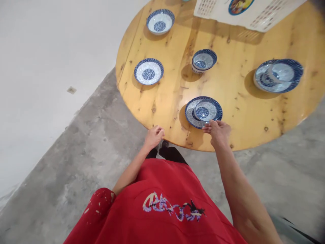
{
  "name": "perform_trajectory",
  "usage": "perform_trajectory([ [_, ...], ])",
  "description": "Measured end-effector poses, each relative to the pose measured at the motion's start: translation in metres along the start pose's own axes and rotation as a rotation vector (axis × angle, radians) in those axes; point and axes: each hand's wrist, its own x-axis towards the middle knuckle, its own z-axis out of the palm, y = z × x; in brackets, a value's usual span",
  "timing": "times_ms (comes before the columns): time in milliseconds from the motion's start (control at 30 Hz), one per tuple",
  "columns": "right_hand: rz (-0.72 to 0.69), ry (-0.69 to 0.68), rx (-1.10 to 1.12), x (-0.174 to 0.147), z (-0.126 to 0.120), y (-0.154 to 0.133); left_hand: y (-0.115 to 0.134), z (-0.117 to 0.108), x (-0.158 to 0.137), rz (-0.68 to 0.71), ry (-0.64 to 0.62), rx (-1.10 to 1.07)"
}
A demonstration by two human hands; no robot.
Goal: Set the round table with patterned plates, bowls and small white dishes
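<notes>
My right hand pinches the near rim of a blue-and-white bowl. The bowl is on or just over a blue-patterned plate near the front edge of the table; I cannot tell whether the two touch. At the table edge, to the left, my left hand has its fingers curled in, with nothing visible in them. A flat blue-and-white plate lies beyond the left hand. Further back from the right hand stands what looks like a stack of small bowls.
The round wooden table also bears a wide bowl at the back left. On the right, a small bowl sits inside a larger bowl. A white plastic basket with slotted sides stands at the back. A white wall rises on the left.
</notes>
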Motion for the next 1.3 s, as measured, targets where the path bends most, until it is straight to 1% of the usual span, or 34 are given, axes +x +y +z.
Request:
perform_trajectory([
  [100, 0.006, 0.027, -0.051, 0.007, 0.008, -0.001, -0.010, 0.000, -0.002, -0.021, 0.001, 0.025],
  [233, 0.028, 0.067, -0.072, 0.013, 0.013, 0.000, -0.018, -0.010, -0.005, -0.082, 0.034, 0.026],
  [367, 0.061, 0.078, -0.107, 0.013, 0.013, 0.000, -0.014, -0.020, 0.000, -0.095, 0.068, 0.004],
  [533, 0.070, 0.083, -0.128, 0.013, 0.013, 0.000, -0.006, -0.017, 0.012, -0.090, 0.069, 0.032],
  [633, 0.058, 0.061, -0.135, 0.011, 0.008, 0.002, -0.004, -0.012, 0.018, -0.078, 0.060, 0.047],
  [700, 0.052, 0.051, -0.129, 0.009, 0.000, 0.001, -0.003, -0.009, 0.023, -0.078, 0.046, 0.039],
  [767, 0.037, 0.072, -0.110, 0.008, -0.012, -0.002, 0.002, -0.008, 0.033, -0.078, 0.032, 0.034],
  [867, -0.059, 0.103, -0.084, 0.014, -0.030, -0.016, 0.022, -0.010, 0.060, -0.020, 0.028, 0.070],
  [933, -0.157, 0.097, -0.079, 0.025, -0.037, -0.032, 0.044, -0.012, 0.085, 0.054, 0.033, 0.110],
  [1000, -0.245, 0.070, -0.069, 0.041, -0.035, -0.051, 0.070, -0.013, 0.114, 0.111, 0.034, 0.153],
  [1067, -0.298, 0.047, -0.046, 0.060, -0.025, -0.073, 0.097, -0.011, 0.147, 0.141, 0.042, 0.233],
  [1133, -0.317, 0.015, -0.045, 0.082, -0.009, -0.096, 0.122, -0.006, 0.181, 0.156, 0.059, 0.352],
  [1200, -0.319, -0.028, -0.083, 0.104, 0.013, -0.118, 0.143, 0.001, 0.213, 0.166, 0.065, 0.472],
  [1300, -0.322, -0.116, -0.181, 0.137, 0.048, -0.146, 0.169, 0.015, 0.257, 0.162, 0.048, 0.607],
])
